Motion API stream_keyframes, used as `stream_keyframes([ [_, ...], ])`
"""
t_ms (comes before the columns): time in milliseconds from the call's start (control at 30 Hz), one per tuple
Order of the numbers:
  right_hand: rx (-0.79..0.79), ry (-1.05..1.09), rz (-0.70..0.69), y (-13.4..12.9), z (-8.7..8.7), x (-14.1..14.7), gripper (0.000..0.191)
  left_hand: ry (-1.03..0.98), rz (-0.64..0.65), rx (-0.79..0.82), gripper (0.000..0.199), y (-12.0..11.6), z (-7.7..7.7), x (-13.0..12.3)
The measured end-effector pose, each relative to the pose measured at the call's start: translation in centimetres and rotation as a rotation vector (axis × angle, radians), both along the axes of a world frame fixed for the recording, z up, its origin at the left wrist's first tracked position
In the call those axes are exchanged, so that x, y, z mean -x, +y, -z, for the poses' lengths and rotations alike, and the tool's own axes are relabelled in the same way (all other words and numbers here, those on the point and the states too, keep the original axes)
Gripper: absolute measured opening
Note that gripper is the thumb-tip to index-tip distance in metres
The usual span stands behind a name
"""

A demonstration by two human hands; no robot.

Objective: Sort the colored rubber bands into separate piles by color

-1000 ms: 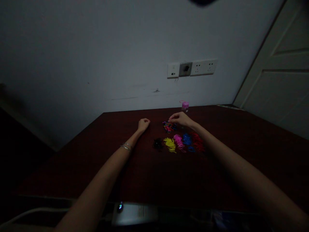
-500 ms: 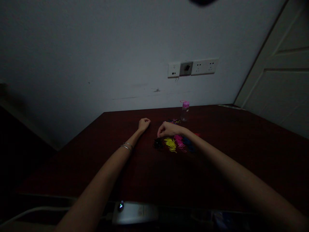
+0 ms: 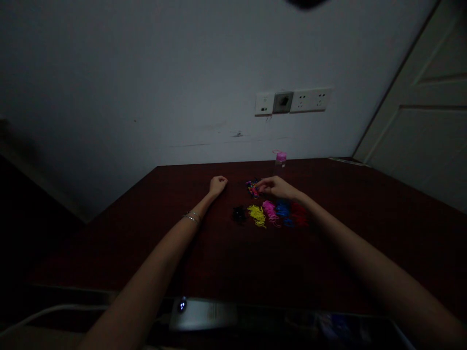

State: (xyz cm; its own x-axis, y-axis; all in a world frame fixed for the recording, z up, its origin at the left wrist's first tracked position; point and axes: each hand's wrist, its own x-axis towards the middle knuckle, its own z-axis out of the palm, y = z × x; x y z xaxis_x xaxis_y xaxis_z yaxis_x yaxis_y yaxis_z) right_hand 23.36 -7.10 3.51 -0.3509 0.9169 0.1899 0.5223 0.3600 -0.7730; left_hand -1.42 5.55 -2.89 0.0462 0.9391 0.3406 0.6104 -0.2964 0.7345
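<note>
My left hand (image 3: 218, 185) rests on the dark table with its fingers curled in, and nothing shows in it. My right hand (image 3: 273, 186) is over a small mixed-colour pile of thin loops or cords (image 3: 252, 188). Its index finger stretches to the pile's right side, touching it or just above. Nearer to me, single-colour heaps of the same strands lie in a row: black (image 3: 239, 214), yellow (image 3: 257, 215), pink (image 3: 270, 212), blue (image 3: 283, 209) and red (image 3: 299, 215). Whether they are rubber bands or string is too small to tell.
A clear bottle with a pink lid (image 3: 280, 157) stands behind my right hand, its lower part hidden. Wall sockets (image 3: 310, 100) are above the reddish-brown table (image 3: 204, 262). Below the front edge sits a pale box (image 3: 204, 316) with a lit round object (image 3: 182, 305).
My right hand has moved from the black heap back and to the right, to the mixed pile. The blue and red heaps now show more fully. My left hand has stayed put.
</note>
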Motion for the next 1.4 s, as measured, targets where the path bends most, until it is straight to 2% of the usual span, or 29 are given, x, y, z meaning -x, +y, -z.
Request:
stream_keyframes([
  [167,0.054,0.13,0.332,0.1,1.8,-5.0,0.028,0.003,-0.015,0.017,0.017,0.1,0.1,0.0],
  [233,0.04,0.164,0.388,-0.1,2.2,-6.0,0.025,0.013,-0.013,0.015,0.017,0.0,0.1,-0.1],
  [333,0.017,0.145,0.368,-0.5,2.2,-5.9,0.023,0.017,-0.01,0.013,0.018,-0.1,0.0,0.0],
  [500,-0.07,0.038,0.237,-0.8,1.4,-4.0,0.022,0.025,-0.012,0.007,0.018,-0.2,-0.1,0.0],
  [600,-0.092,0.02,0.242,-0.6,1.3,-3.8,0.024,0.027,-0.015,0.004,0.018,-0.1,-0.1,0.0],
  [800,-0.143,0.053,0.388,-0.2,2.8,-6.2,0.024,0.046,-0.017,0.025,0.02,0.0,-0.2,-0.2],
  [967,-0.05,0.25,0.596,-0.3,4.5,-8.2,0.033,0.169,0.002,0.074,0.021,-0.7,-0.9,-0.5],
  [1067,-0.019,0.359,0.619,-0.4,5.0,-8.6,0.036,0.233,0.018,0.079,0.02,-1.1,-1.5,-0.9],
  [1167,-0.011,0.379,0.611,-0.3,5.0,-8.5,0.034,0.27,0.089,0.074,0.022,-1.2,-2.1,-1.2],
  [1400,-0.023,0.329,0.584,-0.2,5.1,-8.2,0.028,0.259,0.371,0.049,0.025,-1.9,-2.8,-2.5],
])
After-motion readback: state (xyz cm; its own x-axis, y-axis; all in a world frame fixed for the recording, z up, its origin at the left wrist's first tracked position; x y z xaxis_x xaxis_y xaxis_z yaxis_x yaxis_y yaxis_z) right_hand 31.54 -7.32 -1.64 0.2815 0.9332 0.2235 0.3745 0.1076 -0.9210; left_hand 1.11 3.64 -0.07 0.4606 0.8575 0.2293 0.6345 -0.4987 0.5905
